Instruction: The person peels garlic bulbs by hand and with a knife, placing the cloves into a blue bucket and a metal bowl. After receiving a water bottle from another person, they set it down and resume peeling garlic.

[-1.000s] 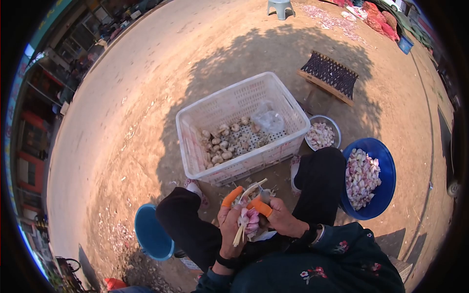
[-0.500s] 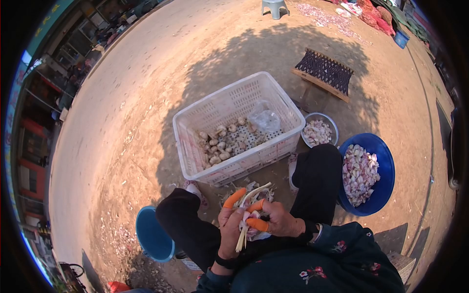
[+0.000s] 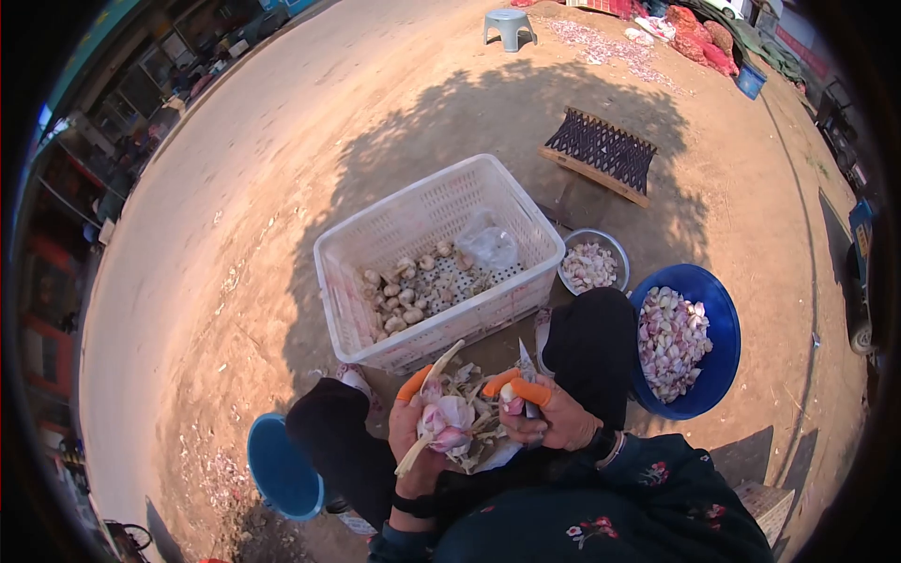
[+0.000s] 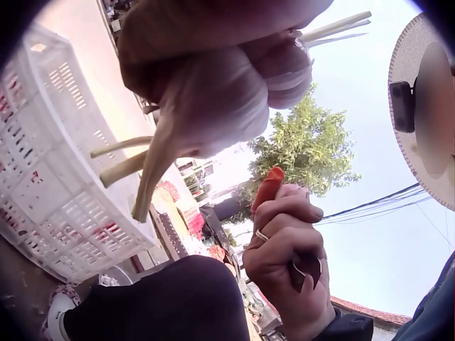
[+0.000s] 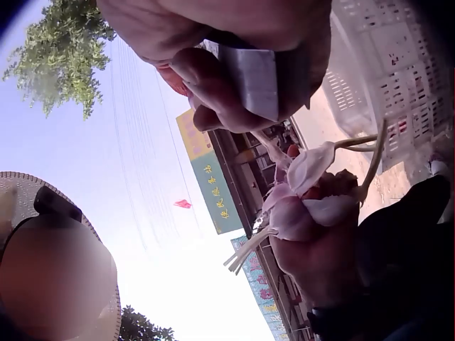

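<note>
My left hand (image 3: 404,436) holds a partly opened garlic bulb (image 3: 447,422), its pale stems sticking out at both ends. In the right wrist view, pinkish cloves (image 5: 291,217) spread from it above the palm. My right hand (image 3: 566,419), a little to the right, grips a knife (image 3: 526,355) with the blade pointing away from me. The same fingers pinch a garlic clove (image 3: 511,398) beside the blade. Orange covers (image 3: 533,391) sit on fingers of both hands. In the left wrist view, the right hand's fingers are curled and the knife handle is largely hidden.
A white plastic crate (image 3: 441,328) with garlic bulbs (image 3: 394,314) and a clear bag (image 3: 488,242) stands ahead. To the right are a metal bowl (image 3: 621,251) and a blue tub (image 3: 723,352), both with cloves. A blue bucket (image 3: 282,469) stands left; a low folding stool (image 3: 601,155) is farther off.
The hands were together at the garlic bulb; my right hand has since drawn away to the right with a clove and the knife. The left hand has turned, showing more of the bulb.
</note>
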`<action>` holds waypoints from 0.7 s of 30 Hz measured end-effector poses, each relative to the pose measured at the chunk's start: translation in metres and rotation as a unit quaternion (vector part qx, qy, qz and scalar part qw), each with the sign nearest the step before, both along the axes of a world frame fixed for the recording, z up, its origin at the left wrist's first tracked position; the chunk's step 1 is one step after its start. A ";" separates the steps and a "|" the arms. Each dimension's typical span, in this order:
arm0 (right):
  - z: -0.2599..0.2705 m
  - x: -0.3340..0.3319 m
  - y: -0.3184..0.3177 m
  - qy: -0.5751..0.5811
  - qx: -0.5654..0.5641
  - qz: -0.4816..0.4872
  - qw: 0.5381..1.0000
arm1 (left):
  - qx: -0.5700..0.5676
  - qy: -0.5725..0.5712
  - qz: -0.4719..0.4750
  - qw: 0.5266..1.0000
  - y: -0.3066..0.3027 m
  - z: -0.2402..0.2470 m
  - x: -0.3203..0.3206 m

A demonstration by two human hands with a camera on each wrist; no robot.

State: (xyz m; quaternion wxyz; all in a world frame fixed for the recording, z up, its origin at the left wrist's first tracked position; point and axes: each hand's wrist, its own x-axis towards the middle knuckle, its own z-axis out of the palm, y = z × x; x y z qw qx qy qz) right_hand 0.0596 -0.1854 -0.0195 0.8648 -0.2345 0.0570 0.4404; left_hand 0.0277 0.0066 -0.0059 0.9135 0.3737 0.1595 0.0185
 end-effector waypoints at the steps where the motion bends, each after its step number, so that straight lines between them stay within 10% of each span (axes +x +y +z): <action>1: 0.005 -0.001 -0.015 -0.041 -0.037 -0.035 0.998 | 0.039 0.004 0.013 0.999 -0.002 0.004 0.001; 4: 0.017 -0.006 -0.083 -0.080 -0.055 -0.249 0.964 | 0.083 0.042 0.055 0.994 0.001 0.003 0.000; 8: 0.012 -0.018 -0.138 0.156 0.017 -0.493 0.855 | 0.122 -0.008 -0.010 0.992 0.002 0.008 -0.010; 15: 0.024 -0.025 -0.030 -0.204 -0.212 -0.172 0.940 | 0.349 -0.033 -0.136 0.927 -0.009 0.021 -0.015; 18: 0.033 -0.026 0.023 -0.386 -0.324 -0.040 0.863 | 0.461 -0.103 -0.117 0.874 -0.004 -0.003 -0.020; 21: 0.019 -0.032 0.044 -0.393 -0.301 -0.056 0.867 | 0.376 -0.085 -0.112 0.916 -0.008 0.018 -0.026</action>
